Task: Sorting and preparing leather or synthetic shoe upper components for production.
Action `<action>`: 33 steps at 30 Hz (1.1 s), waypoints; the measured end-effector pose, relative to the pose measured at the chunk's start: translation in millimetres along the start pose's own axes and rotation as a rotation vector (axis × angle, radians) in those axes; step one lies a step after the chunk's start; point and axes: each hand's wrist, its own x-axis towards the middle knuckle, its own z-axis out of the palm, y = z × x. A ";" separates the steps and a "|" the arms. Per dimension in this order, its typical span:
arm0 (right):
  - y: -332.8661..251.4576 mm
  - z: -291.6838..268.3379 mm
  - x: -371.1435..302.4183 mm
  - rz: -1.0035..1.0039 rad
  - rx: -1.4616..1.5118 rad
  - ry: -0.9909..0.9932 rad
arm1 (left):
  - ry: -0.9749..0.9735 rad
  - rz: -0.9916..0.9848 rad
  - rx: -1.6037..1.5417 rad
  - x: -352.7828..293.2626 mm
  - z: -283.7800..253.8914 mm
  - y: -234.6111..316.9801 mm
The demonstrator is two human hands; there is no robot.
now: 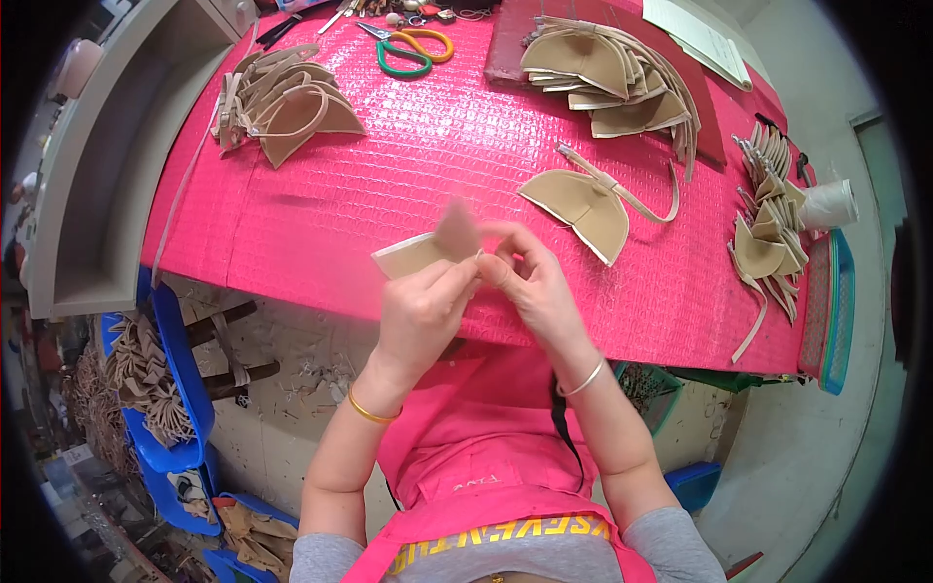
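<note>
Near the front edge of the pink-covered table (321,219), my left hand (420,313) is closed in a pinch on a beige folded cut piece (408,257) with a pale edge. The upper flap of that piece is smeared by motion. My right hand (535,291) meets it there, thumb and forefinger pinched together at the left fingertips. Whatever tiny thing lies between the right fingertips is too small to make out. Beyond my right hand, a similar beige piece (583,206) with a curved strap lies by itself on the table.
Similar beige pieces are heaped at the left (292,107), stacked on a dark red board (505,49), and bunched at the right (768,243). Scissors (406,55) with green and orange handles lie far off. A white roll (829,205) and a teal basket (836,301) flank the right edge.
</note>
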 end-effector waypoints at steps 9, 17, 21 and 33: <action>-24.2 -11.2 13.6 0.071 -0.230 -0.026 | -0.053 -0.054 -0.121 -3.9 1.8 5.5; -7.9 -22.6 30.1 0.066 -0.252 -0.113 | -0.236 -0.084 -0.242 -2.6 -4.6 3.4; -7.9 -26.5 27.9 -0.009 -0.300 -0.061 | -0.098 -0.034 -0.118 17.0 -11.0 -6.1; -11.6 -2.5 33.0 -0.126 -0.347 -0.026 | 0.465 -0.764 0.612 52.8 -69.8 -169.1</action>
